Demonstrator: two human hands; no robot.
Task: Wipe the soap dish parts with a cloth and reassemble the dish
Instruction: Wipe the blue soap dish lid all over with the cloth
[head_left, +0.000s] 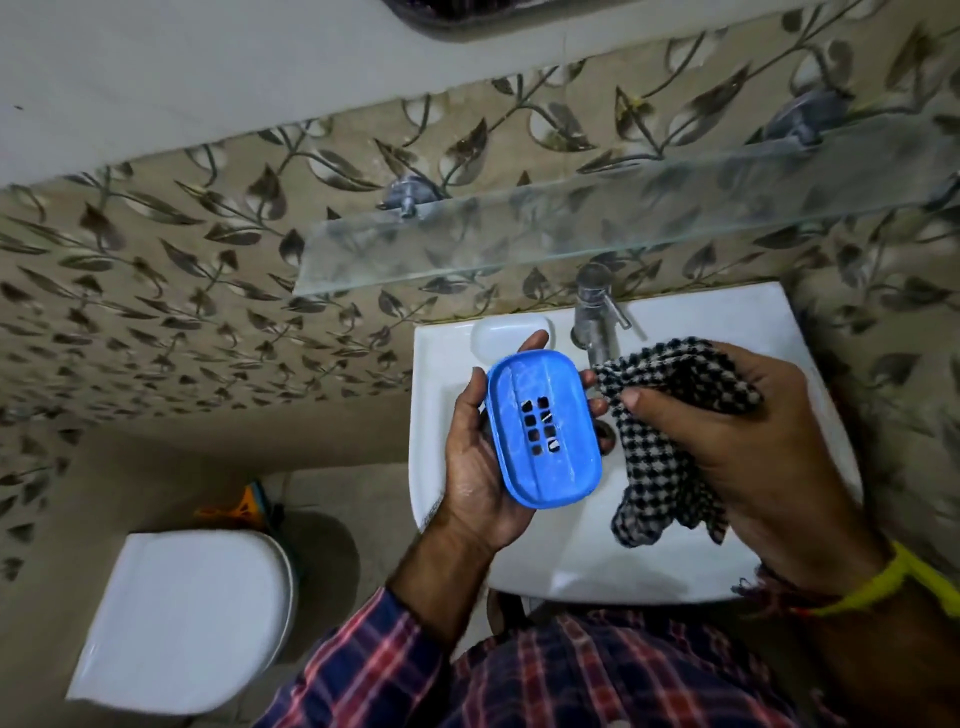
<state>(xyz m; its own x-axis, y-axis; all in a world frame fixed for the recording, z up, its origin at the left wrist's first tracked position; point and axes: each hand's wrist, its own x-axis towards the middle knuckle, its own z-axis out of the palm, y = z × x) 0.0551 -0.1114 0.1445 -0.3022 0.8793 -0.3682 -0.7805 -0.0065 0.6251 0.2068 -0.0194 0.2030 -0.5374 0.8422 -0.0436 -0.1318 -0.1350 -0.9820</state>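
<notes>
Right hand (748, 457) grip bunching checked cloth (670, 431), left hand (483, 462) cupping blue soap-dish tray (543, 428), markings seemingly none

Over the sink (810, 332) both hands crowd the basin: the left hand (475, 467) cups the blue tray (543, 428), the right hand (753, 447) bunches the cloth (670, 431) just beside it, so little gap shows between them. Behind them the tap (595, 317) stands upright at the back rim, with a white soap (511, 335) to its left. The glass shelf (571, 234) juts out above the tap, barring the way upward there. The rim's right side lies bare. To the left, below, sits the toilet (192, 618).
</notes>
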